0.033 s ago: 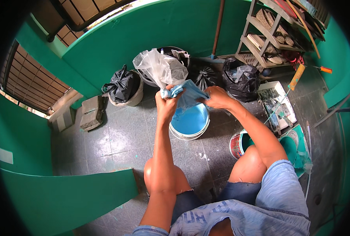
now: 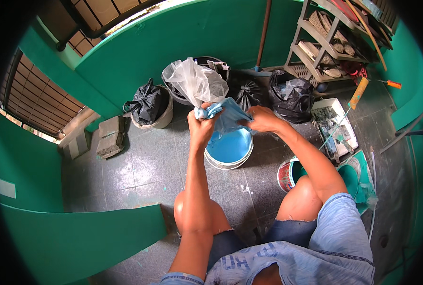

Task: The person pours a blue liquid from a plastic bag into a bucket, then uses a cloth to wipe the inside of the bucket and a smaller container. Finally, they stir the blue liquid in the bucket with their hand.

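Observation:
A clear plastic bag, its lower part coated with light blue paint, is stretched between my two hands. My left hand is closed round a bunched section of it. The clear, puffed end stands up beyond that fist. My right hand pinches the blue-smeared end of the bag. Right below hangs over a white bucket holding light blue paint; the bag covers part of its far rim. Both hands are above the bucket, the left one over its left side, the right one over its right side.
Beside my right knee stands a small paint can and a green-stained tray. A paint roller leans over a white tray. Black bags and a pail line the far wall. A shoe rack stands far right.
The clear end of the bag has shifted very slightly to the right. Both hands keep their hold in nearly the same place.

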Tool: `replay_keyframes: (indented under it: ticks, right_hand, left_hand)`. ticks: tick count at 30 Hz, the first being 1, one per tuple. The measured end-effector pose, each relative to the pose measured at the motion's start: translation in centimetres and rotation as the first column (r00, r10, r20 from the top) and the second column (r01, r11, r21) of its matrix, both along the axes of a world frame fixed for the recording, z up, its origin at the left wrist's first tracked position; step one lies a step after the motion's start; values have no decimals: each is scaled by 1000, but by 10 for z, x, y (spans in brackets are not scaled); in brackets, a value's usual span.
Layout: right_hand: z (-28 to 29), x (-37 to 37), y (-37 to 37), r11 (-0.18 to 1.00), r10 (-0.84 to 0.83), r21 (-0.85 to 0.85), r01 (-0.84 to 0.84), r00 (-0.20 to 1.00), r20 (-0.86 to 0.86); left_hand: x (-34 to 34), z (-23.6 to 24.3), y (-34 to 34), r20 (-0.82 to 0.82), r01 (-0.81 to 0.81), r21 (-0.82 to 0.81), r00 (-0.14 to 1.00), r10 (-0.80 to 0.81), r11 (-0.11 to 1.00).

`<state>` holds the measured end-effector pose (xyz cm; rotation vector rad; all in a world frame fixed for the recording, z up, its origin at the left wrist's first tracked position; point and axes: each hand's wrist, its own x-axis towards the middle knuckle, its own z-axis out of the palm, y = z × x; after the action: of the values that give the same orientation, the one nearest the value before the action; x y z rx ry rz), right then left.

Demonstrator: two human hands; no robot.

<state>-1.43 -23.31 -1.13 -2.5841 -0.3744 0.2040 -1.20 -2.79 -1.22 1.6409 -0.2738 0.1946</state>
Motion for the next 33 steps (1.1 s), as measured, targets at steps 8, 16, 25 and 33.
replay_keyframes:
  ticks: [8,16,25,33]
  right_hand:
    - [-24,7,-12,978,56,-196,-64,997,-47]
    - [-3,0,-9,992,101,-86,-87,980,170]
    - [0,6,6,983,142,100,-154,982,125]
    - [-44,13,-18,995,92,-40,-86,980,176]
  left_hand:
    - [-6,7,-6,-11,-24,40,1000,24,999]
    - [-6,18,0,-90,107,22,990,-105,994]
    - [-7,8,-6,-91,118,-28,989,-121,993]
    - [-6,14,-6,-95,55,-90,993,-64,994]
